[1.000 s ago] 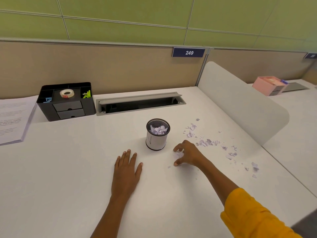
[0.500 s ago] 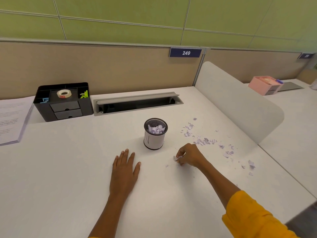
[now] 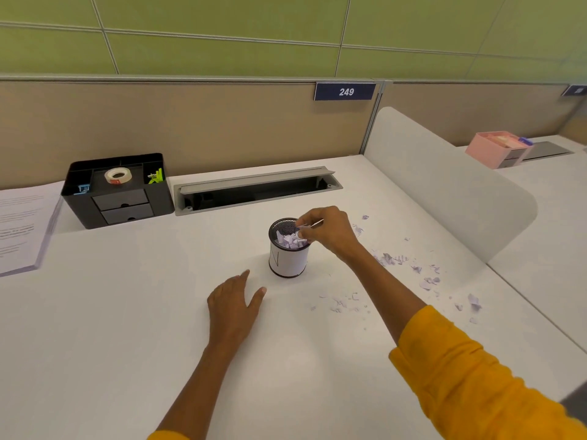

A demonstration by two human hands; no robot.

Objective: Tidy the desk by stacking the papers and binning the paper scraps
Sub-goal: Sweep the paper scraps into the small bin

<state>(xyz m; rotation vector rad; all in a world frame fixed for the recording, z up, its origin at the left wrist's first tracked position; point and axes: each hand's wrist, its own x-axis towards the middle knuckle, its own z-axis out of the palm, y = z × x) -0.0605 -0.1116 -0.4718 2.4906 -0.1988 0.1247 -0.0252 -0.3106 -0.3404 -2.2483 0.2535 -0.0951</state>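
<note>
Hovering over the mesh cup point(image 3: 288, 253), our right hand point(image 3: 327, 230) pinched a paper scrap point(image 3: 302, 234) in curled fingers just above its rim. Our left hand point(image 3: 233, 304) lay flat on the white desk point(image 3: 95, 328), fingers straight. More scraps point(image 3: 394, 259) lay scattered to the right; the stacked papers point(image 3: 23, 223) sat at the far left edge.

Left hand point(image 3: 233, 304) flat, palm down, fingers straight, thumb splayed; right hand point(image 3: 327, 230) raised, arm extended forward, fingertips curled in a pinch.
</note>
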